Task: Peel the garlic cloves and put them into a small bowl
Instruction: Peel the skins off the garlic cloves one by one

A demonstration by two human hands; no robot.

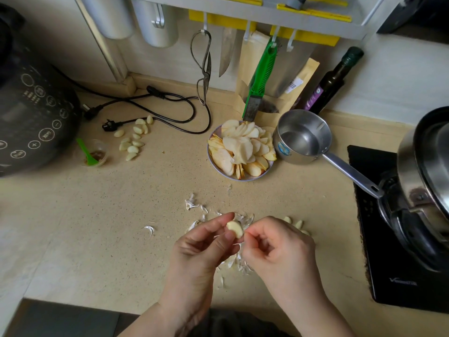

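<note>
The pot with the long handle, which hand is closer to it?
Right. The right hand is below the pot, nearer its side of the counter. The left hand, holding the garlic clove, is further left.

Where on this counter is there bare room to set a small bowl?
Bare counter lies left of the hands, between the cooker and garlic skins. Crowded: around the apple plate, saucepan, and garlic pile.
</note>
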